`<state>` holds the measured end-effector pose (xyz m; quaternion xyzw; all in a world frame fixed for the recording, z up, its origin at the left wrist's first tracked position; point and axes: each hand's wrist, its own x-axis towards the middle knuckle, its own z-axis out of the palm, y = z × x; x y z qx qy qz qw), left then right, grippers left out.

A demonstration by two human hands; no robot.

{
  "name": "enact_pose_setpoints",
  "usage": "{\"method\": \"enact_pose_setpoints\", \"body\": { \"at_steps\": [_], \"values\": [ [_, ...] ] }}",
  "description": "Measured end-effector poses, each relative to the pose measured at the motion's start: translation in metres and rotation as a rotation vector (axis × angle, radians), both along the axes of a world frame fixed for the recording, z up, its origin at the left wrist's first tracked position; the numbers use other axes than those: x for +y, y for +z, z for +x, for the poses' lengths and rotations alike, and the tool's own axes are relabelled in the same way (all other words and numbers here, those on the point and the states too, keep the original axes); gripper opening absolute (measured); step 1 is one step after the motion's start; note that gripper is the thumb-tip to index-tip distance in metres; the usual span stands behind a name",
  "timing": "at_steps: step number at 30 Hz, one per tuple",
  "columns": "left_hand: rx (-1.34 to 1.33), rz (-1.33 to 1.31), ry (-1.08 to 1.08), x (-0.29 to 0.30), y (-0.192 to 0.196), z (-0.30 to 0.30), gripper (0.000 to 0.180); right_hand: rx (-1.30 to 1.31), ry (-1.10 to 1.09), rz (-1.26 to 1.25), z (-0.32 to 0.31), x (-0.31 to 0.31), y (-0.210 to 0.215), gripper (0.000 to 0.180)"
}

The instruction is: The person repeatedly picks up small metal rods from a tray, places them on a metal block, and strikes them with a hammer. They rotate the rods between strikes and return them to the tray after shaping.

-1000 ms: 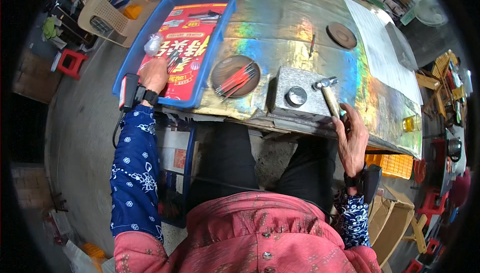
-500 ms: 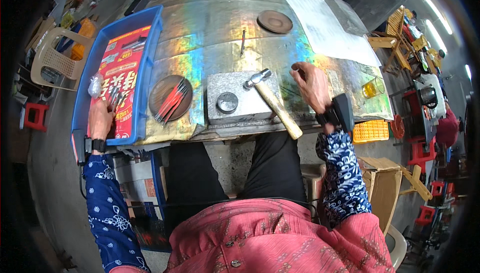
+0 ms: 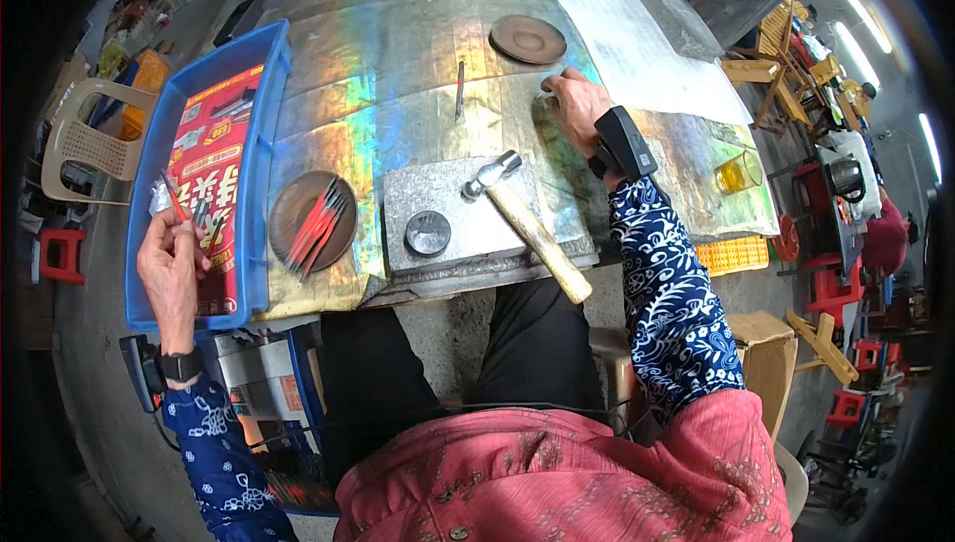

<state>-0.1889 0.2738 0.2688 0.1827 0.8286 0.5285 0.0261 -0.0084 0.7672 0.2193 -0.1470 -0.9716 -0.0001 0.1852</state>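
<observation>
My left hand (image 3: 169, 266) is over the near end of a blue tray (image 3: 261, 104) and pinches a thin red stick (image 3: 175, 200) between its fingertips. A red printed packet (image 3: 211, 159) lies in the tray. My right hand (image 3: 575, 104) reaches across the shiny metal table (image 3: 398, 55), its fingertips at the near corner of a white paper sheet (image 3: 637, 40); whether it grips the sheet is unclear. A wooden-handled hammer (image 3: 527, 224) lies loose on a grey metal block (image 3: 448, 199), next to a round metal disc (image 3: 428, 233).
A brown dish (image 3: 298, 204) with several red sticks sits by the tray. Another brown dish (image 3: 527, 40) and a thin metal rod (image 3: 460, 90) lie farther back. A glass of yellow liquid (image 3: 736, 174) stands at the right edge. Chairs and stools surround the table.
My right hand let go of the hammer, which now lies on the block, and moved away to the paper sheet. My left hand drew back toward the tray's near end with a red stick.
</observation>
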Motion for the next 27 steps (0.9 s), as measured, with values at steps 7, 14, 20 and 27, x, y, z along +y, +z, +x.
{"method": "enact_pose_setpoints", "body": {
  "at_steps": [7,14,20,27],
  "values": [
    [-0.274,0.234,-0.163,0.034,0.016,0.032,0.015,0.012,0.079,0.042,-0.013,0.003,-0.008,0.010],
    [-0.328,0.261,-0.261,0.062,0.012,0.055,0.016,-0.120,0.130,0.171,-0.020,0.011,-0.013,0.011],
    [-0.318,0.256,-0.276,0.077,0.012,0.074,0.017,0.232,0.345,0.235,-0.024,0.012,-0.017,0.010],
    [-0.378,0.331,-0.331,0.086,0.013,0.092,0.018,-0.132,0.058,-0.017,0.013,-0.010,0.020,0.015]
  ]
}}
